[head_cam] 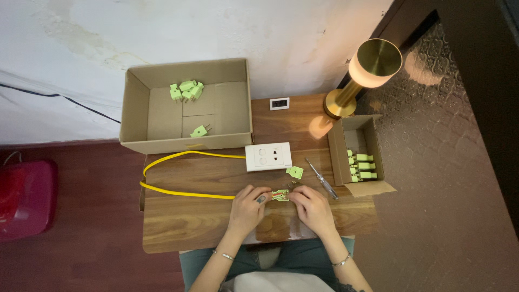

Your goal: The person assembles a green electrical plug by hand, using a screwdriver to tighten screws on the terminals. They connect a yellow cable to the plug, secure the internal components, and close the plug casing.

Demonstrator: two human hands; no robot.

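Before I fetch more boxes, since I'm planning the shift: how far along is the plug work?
Five green plugs lie in the large box. Both hands, left hand and right hand, hold an opened plug on the yellow cable. Several plugs sit in the small box.

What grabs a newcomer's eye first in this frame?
Probably the lit brass lamp at the table's back right, then the bright yellow cable looping across the wooden table to the hands. The left hand and right hand meet at the front edge on an opened green plug.
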